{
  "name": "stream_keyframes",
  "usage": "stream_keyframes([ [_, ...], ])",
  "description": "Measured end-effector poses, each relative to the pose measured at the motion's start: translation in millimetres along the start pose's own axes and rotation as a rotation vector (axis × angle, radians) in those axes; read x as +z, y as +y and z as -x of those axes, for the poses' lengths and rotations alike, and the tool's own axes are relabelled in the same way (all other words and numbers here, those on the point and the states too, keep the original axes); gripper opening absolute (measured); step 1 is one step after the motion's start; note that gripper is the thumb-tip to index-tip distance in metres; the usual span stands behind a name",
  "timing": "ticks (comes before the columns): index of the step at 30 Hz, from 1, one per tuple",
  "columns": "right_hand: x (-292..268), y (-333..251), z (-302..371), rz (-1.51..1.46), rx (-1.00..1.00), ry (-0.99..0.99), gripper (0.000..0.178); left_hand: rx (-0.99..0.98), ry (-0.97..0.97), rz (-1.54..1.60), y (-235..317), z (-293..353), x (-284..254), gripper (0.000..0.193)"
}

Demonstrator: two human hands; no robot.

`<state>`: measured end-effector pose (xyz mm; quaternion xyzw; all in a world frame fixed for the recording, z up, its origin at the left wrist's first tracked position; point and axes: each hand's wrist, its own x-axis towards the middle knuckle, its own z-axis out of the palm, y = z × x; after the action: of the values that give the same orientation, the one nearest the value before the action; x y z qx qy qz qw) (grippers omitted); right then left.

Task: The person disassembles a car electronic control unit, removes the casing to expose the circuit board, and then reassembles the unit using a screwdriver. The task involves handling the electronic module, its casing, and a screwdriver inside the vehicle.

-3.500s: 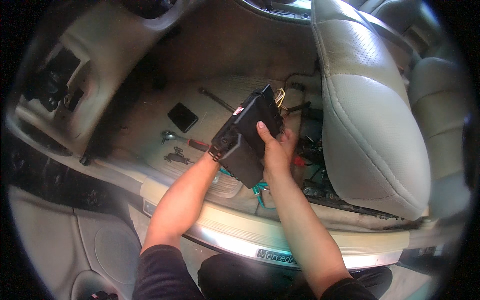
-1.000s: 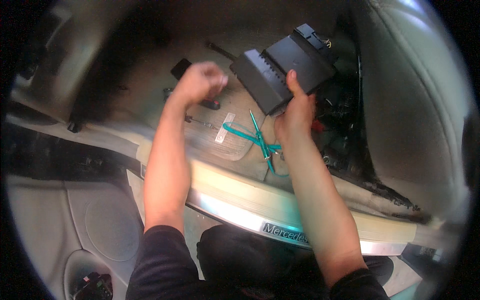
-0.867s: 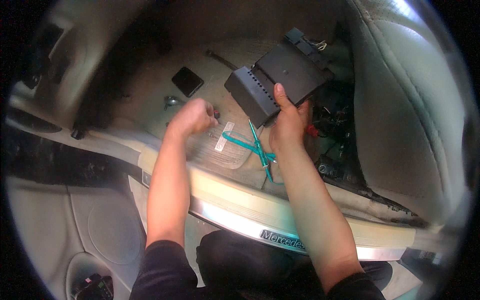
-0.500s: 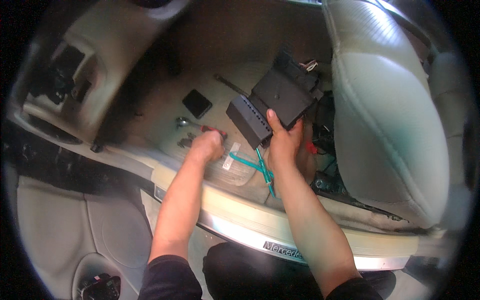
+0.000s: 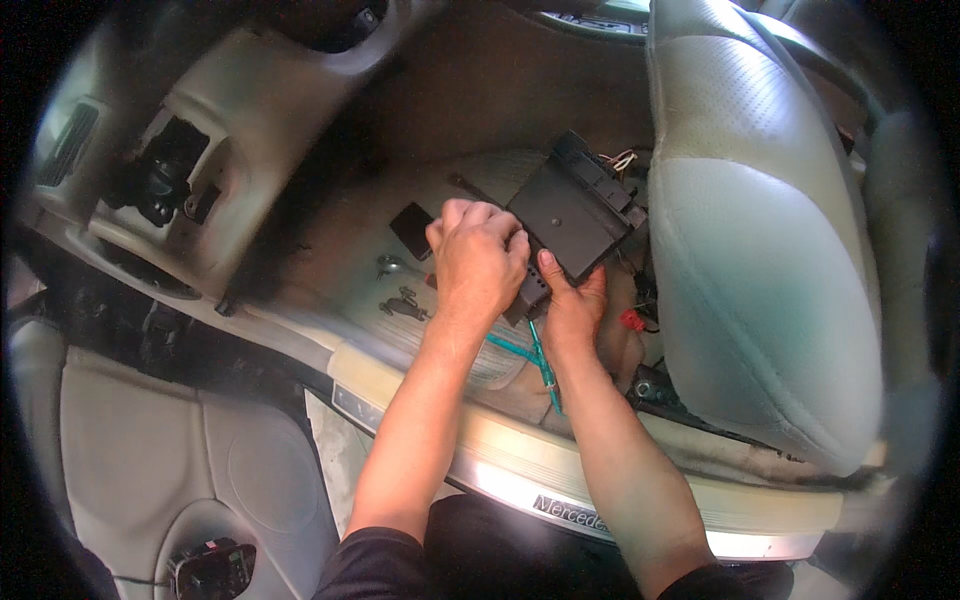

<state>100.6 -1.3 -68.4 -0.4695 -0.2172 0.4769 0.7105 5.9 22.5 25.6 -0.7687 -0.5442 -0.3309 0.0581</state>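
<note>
A flat black plastic module box with wires at its far right corner is tilted over the car's footwell floor. My right hand grips its near edge, thumb on top, the other fingers mostly hidden underneath. Along the box's left side sits a narrower black piece with a row of holes. My left hand is closed over that piece, fingers curled, covering most of it. Just below the hands, teal-handled tools lie crossed on the carpet.
Left of my hands, a black rectangular object, a ratchet wrench and a bunch of keys lie on the floor mat. A grey seat stands at right. The pale door sill runs across the front; an open door panel is at lower left.
My left hand has moved from beside the ratchet wrench up and right onto the holed black piece. My right hand still holds the module box. The whole view has shifted slightly.
</note>
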Motion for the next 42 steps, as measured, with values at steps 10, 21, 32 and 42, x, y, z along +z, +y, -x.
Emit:
stream_keyframes([
  [10, -4, 14, -4, -0.137, 0.053, -0.148, 0.048, -0.392, -0.18, 0.018, -6, 2, 4, 0.013],
  [21, 7, -12, 12, -0.292, 0.095, -0.163, 0.048, -0.575, -0.492, 0.155, -25, -24, 1, 0.015],
  [32, 5, -2, 12, -0.302, 0.168, -0.177, 0.059, -0.487, -0.447, 0.13, -14, -36, -13, 0.017],
  [42, 4, 4, 13, -0.128, 0.207, -0.143, 0.056, -0.374, -0.425, 0.129, -33, -34, 0, 0.019],
])
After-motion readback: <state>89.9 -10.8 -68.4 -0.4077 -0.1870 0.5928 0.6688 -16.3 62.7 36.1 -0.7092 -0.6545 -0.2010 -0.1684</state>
